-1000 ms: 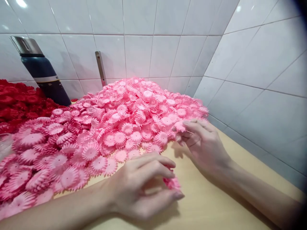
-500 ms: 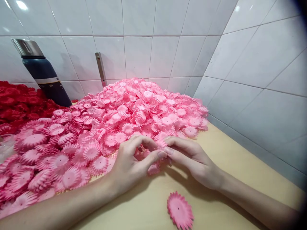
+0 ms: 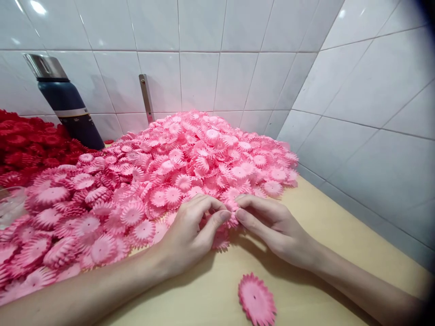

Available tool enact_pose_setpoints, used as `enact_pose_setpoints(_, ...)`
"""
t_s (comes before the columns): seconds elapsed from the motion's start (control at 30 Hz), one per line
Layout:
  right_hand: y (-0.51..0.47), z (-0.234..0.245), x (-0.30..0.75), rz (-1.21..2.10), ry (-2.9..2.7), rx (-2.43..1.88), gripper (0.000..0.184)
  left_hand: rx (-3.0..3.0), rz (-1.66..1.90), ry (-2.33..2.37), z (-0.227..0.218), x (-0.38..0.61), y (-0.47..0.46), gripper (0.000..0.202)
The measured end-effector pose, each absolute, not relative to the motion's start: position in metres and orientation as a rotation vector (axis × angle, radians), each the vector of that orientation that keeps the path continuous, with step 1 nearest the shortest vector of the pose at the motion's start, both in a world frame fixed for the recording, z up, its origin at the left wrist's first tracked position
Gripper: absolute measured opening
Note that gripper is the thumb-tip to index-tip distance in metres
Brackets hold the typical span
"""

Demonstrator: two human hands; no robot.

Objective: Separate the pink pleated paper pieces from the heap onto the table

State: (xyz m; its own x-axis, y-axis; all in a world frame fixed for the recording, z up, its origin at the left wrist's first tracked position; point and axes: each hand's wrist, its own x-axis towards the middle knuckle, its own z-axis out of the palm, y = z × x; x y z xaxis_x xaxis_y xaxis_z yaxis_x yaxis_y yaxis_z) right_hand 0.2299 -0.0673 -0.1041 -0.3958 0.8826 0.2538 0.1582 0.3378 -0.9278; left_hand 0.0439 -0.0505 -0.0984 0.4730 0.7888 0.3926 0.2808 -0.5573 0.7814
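Note:
A big heap of pink fabric flower pieces (image 3: pixel 176 172) covers the wooden table (image 3: pixel 326 235). My left hand (image 3: pixel 190 233) and my right hand (image 3: pixel 272 224) meet at the heap's near edge, fingertips pinched together on a pink flower piece (image 3: pixel 231 216) between them. Another pink piece (image 3: pixel 220 240) lies under my left fingers. A single pink flower piece (image 3: pixel 256 301) lies flat on the table, nearer to me than both hands.
A heap of red flower pieces (image 3: pixel 30 145) lies at the far left. A dark blue flask with a steel cap (image 3: pixel 64 106) leans by the tiled wall (image 3: pixel 217 68). A metal bracket (image 3: pixel 147 97) sits on the wall. Tiled wall closes the right side.
My left hand let a pink piece drop on the table and moved up to the heap's edge. My right hand came left to meet it, and both now pinch one piece.

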Motion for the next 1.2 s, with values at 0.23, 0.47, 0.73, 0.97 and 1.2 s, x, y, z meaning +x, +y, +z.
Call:
enact_pose_setpoints(0.23, -0.066, -0.107, 0.232, 1.134, -1.731, -0.958, 0.019, 1.995, 0.993, 0.929, -0.098, 0.045, -0.052, 0.025)
enact_pose_setpoints(0.47, -0.065, -0.106, 0.231, 1.117, -1.715, -0.947, 0.018, 1.960, 0.949, 0.885, -0.096, 0.045, -0.052, 0.023)
enact_pose_setpoints(0.73, -0.067, -0.108, 0.230, 1.298, -1.703, -0.841, 0.009, 1.792, 0.832, 0.807, -0.096, 0.044, -0.052, 0.023)
enact_pose_setpoints(0.97, -0.065, -0.105, 0.230, 1.180, -1.647, -0.913, 0.011, 1.741, 0.958, 0.874, -0.096, 0.043, -0.050, 0.022)
enact_pose_setpoints(1.2, -0.049, -0.112, 0.240, 1.002, -1.217, -0.942, 0.018, 1.590, 1.164, 1.004, -0.101, 0.042, -0.047, 0.025)
